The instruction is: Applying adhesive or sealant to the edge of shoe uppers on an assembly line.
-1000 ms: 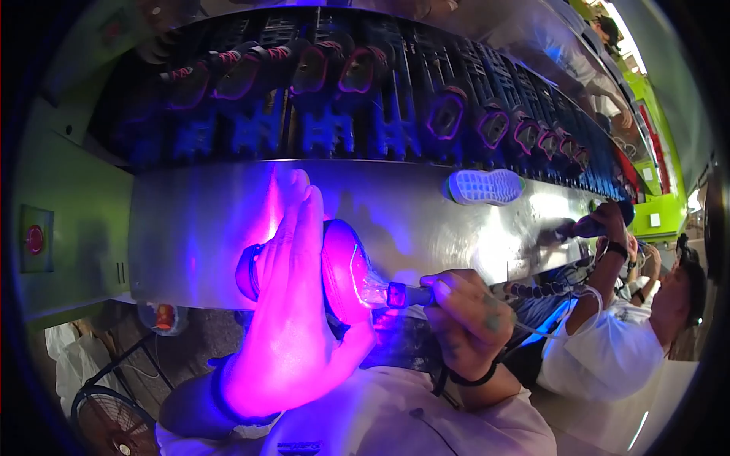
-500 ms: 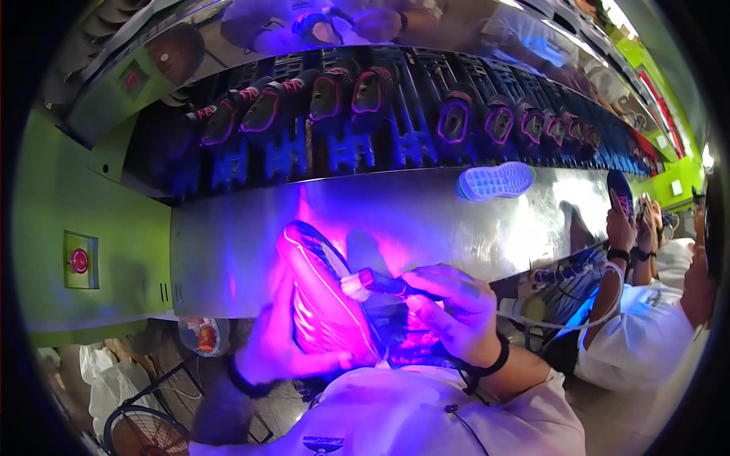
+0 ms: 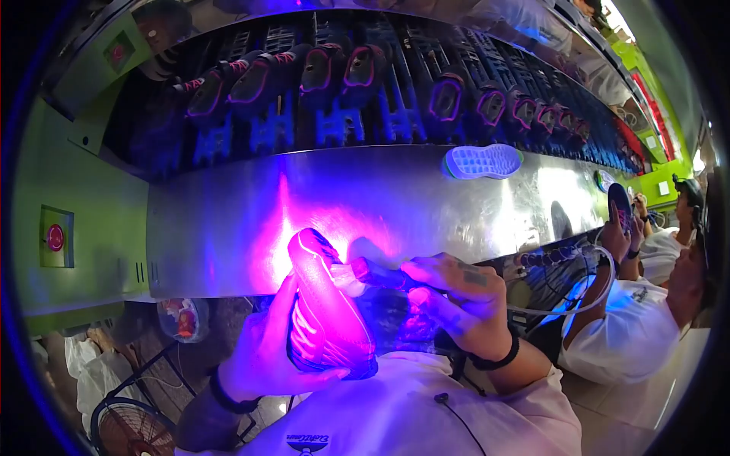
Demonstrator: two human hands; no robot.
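Note:
My left hand [image 3: 258, 346] is wrapped around a shoe upper [image 3: 328, 319], holding it in front of my chest with one end pointing away from me. Purple-pink light floods the upper, so its own colour cannot be told. In my right hand [image 3: 465, 296] is a brush [image 3: 374, 273] with a dark handle, pinched between thumb and fingers. Its pale bristles meet the lower edge of the upper on the right side, near the far end. A light-coloured shoe sole [image 3: 484, 161] lies alone on the metal worktop [image 3: 411, 197], further off to the right.
Behind the worktop, dark shoe uppers [image 3: 365, 68] with pink trim sit on a conveyor rack. A green machine panel [image 3: 95, 197] with a red button stands at left. A fan [image 3: 133, 425] is at lower left. Co-workers [image 3: 623, 327] are at right, one hand holding a dark shoe [image 3: 620, 204].
The upper has been turned steeper, showing more of its side. The brush has shifted slightly along its edge, still in my right hand. My view has tilted, so the rack sits higher.

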